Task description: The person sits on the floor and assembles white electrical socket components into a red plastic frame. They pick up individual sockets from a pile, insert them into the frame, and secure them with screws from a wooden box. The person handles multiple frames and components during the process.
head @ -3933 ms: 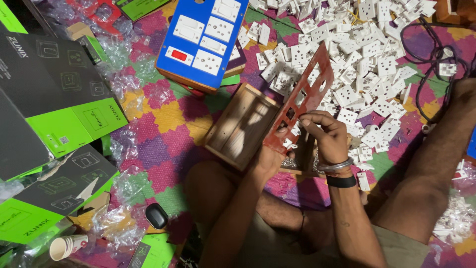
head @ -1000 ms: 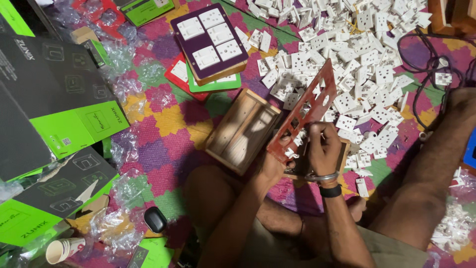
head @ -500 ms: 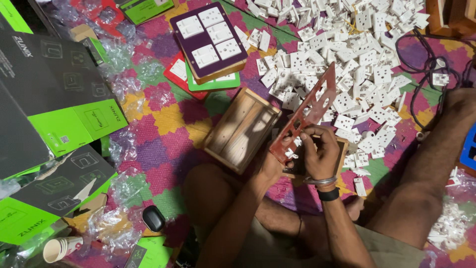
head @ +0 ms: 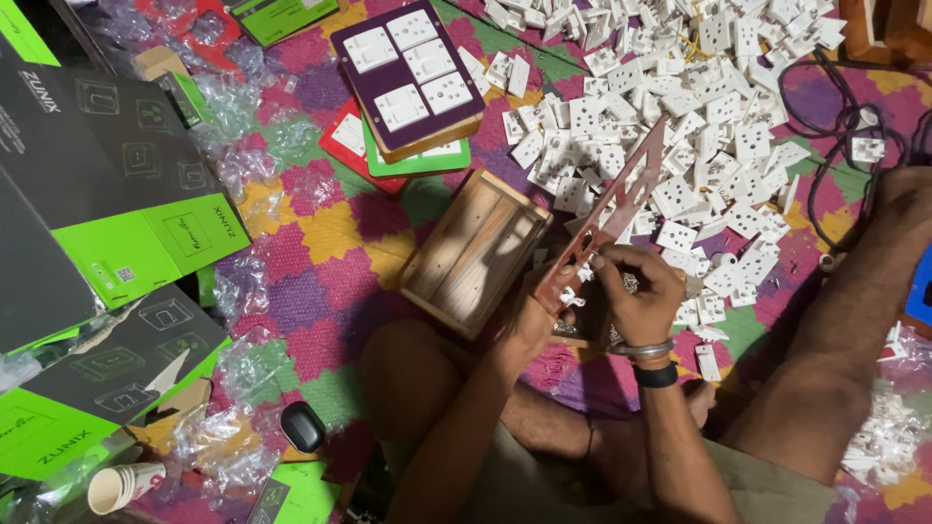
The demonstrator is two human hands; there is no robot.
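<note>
Above the open wooden box (head: 473, 254), the left hand (head: 532, 315) gripped a still-unfilled red cut-out plate (head: 612, 218) while the right hand (head: 641, 296) pinched a small fitting against it; loose white sockets (head: 680, 126) remained nearby

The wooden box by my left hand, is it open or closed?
Open: the wooden box lies face up with no lid, its bare plank inside showing.

flat black-and-green cartons (head: 116, 223) | left | green carton (head: 277, 15) | top
</note>
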